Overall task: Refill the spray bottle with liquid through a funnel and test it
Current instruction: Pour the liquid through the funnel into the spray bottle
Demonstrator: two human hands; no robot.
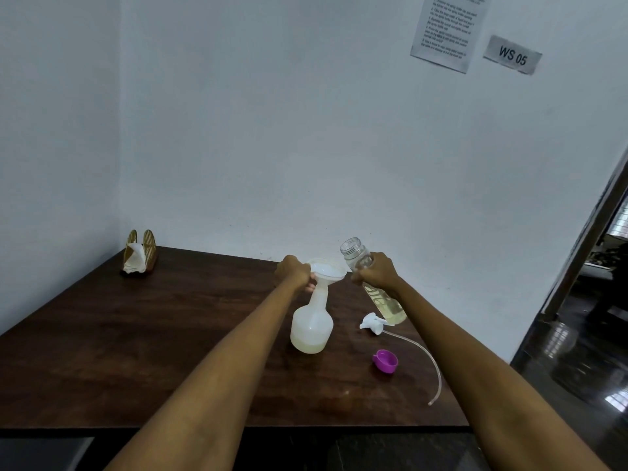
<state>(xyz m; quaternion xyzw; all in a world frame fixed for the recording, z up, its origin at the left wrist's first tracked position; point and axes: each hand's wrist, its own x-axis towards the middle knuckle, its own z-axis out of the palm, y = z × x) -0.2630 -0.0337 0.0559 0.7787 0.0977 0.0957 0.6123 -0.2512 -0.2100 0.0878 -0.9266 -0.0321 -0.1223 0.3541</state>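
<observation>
funnel (328, 270) beside left fingers (310, 287), touching

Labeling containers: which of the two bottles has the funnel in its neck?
The white spray bottle standing on the table, steadied by the left hand. The clear bottle, held tilted in the right hand, has a bare open mouth.

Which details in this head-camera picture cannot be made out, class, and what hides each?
- Neck of the translucent white spray bottle: covered by the left hand and white plastic funnel.
- Middle of the clear refill bottle: wrapped by the right hand.
- Printed sheet on the wall: top cut off, text too small.
</observation>
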